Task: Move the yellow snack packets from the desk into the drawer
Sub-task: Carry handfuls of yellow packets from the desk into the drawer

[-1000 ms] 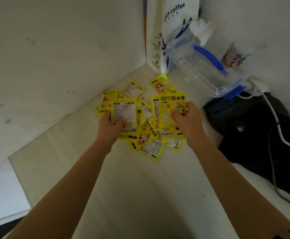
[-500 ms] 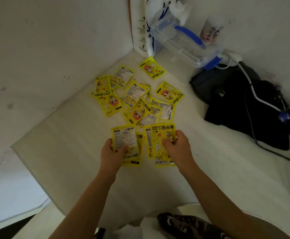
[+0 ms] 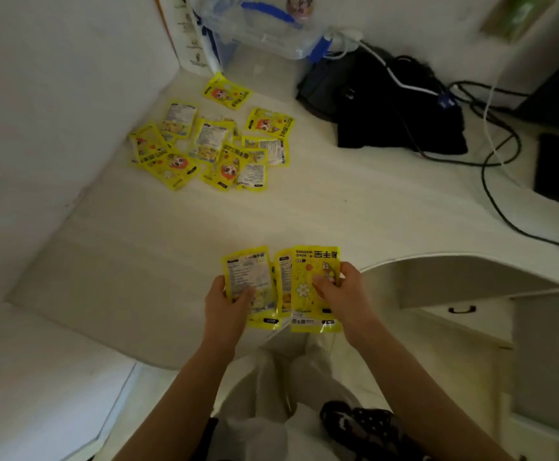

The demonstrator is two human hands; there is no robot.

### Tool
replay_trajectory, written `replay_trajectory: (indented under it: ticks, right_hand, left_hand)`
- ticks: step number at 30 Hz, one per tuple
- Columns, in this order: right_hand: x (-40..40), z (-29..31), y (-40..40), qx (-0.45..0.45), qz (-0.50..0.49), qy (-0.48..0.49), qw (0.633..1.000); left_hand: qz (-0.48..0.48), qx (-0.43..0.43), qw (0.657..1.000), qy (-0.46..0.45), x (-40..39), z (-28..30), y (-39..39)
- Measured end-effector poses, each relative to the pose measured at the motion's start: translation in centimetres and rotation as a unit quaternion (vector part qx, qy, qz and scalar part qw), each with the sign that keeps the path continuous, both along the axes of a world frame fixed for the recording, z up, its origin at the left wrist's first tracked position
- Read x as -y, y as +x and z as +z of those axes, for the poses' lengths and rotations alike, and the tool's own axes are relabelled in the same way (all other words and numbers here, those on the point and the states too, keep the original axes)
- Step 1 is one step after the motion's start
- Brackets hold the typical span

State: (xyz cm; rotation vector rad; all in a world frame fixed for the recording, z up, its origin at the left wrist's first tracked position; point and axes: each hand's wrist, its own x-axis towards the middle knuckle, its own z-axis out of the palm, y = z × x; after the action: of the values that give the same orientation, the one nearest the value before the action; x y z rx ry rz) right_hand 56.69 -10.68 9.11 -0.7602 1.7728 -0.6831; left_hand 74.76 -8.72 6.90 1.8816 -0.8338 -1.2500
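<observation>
A: We hold yellow packets in both hands over the bench's [image 3: 354,214] near edge: the left hand [image 3: 226,302] grips a label-side packet [image 3: 248,281], the right hand [image 3: 341,291] pinches a "HAND WARMER" packet [image 3: 311,287].

B: How many does each hold?

A: We cannot tell; further packets are fanned behind, mostly hidden.

B: And the rest?

A: An overlapping heap [image 3: 215,144] lies toward the far corner. A drawer front [image 3: 462,314] with a dark handle shows lower right, partly cut off.

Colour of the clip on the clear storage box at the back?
Blue clip on the clear storage box, seen in the head view.
</observation>
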Motion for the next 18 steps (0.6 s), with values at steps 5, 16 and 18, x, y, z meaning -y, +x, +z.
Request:
replay_trajectory:
  ticks: [5,16,18]
  right_hand:
    - [-4.5,1.4,-2.9,0.01,-0.072,-0.025,0.997]
    - [-16.5,2.5,-11.6,0.021,-0.248,-0.055,0.967]
    - [-19.2,2.5,-13.6,0.025,-0.279,-0.057,0.958]
  left_hand:
    - [-0.07,-0.016,0.997,-0.001,-1.6,0.5,-2.4]
    - [-0.23,0.004,0.973,-0.006,-6.6,1.1,-12.9]
    - [-0.269,0.011,0.963,-0.004,-8.4,1.2,-15.4]
